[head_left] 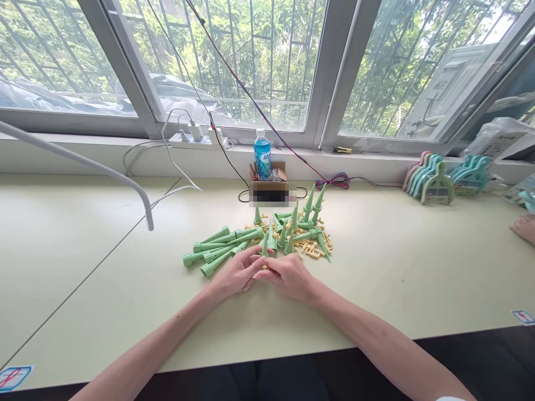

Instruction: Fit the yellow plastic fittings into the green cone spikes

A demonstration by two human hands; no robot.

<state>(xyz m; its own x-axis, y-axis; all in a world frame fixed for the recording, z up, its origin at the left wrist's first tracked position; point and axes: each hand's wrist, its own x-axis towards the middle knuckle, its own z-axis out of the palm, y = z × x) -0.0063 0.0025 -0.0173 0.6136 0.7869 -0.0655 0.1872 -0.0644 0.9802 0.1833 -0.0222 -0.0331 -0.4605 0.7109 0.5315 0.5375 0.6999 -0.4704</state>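
Observation:
My left hand (234,272) is closed around a green plastic watering spike (264,244), whose pointed tip stands up above the fingers. Meeting it from the other side, my right hand (292,274) pinches at a small yellow plastic valve (264,267), mostly covered by the fingertips. Just beyond the hands lies a pile of loose yellow valves (311,248). Several green cones (289,245) stand or lie among them. To the left, long green tubes with ribbed caps (217,253) are heaped side by side.
Behind the pile, a blue drink bottle (263,156) stands by a small cardboard box (270,185). A coiled cable (334,181) and mini dustpan sets (437,186) lie along the back. A white curved tube (104,167) crosses the left. Another person's hand (524,227) shows at right.

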